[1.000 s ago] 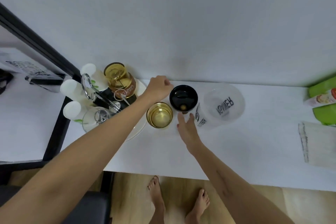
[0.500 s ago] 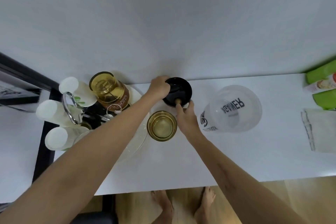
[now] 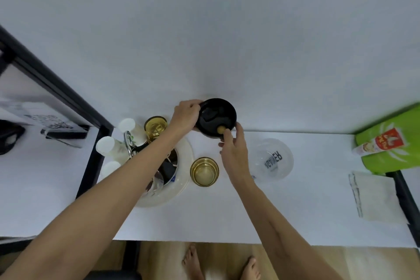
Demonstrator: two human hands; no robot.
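So the lid (image 3: 216, 116), a black round thing that I took for a shaker top, was held up in the air just above the middle of the frame, over the back edge of the table (image 3: 227, 216) and close to the wall. The left hand (image 3: 185, 116) had its fingers curled round the lid's left rim, a proper grip. The right hand (image 3: 234, 150) came in from below and pinched the lower right rim, thumb on one side and fingertips right by the little tan knob (image 3: 221, 129). I couldn't tell whether it was actually working the knob or just steadying things. Straight below the lid stood an amber glass (image 3: 204, 171) with something pale in it, and right of that, near the right wrist, a clear cup (image 3: 271, 159) with printed letters. Left of the glass was a big plate (image 3: 181, 179) piled with bits, partly under the left forearm, with an amber jar (image 3: 155, 126) behind it. A green bag (image 3: 391, 141) sat far right. My worry: both grips were only on the rim, so if the knob was stiff and popped suddenly, the lid could've slipped and dropped straight onto the glass. Either forearm swinging back down could also have clipped the glass or cup and knocked it over, they were that close.
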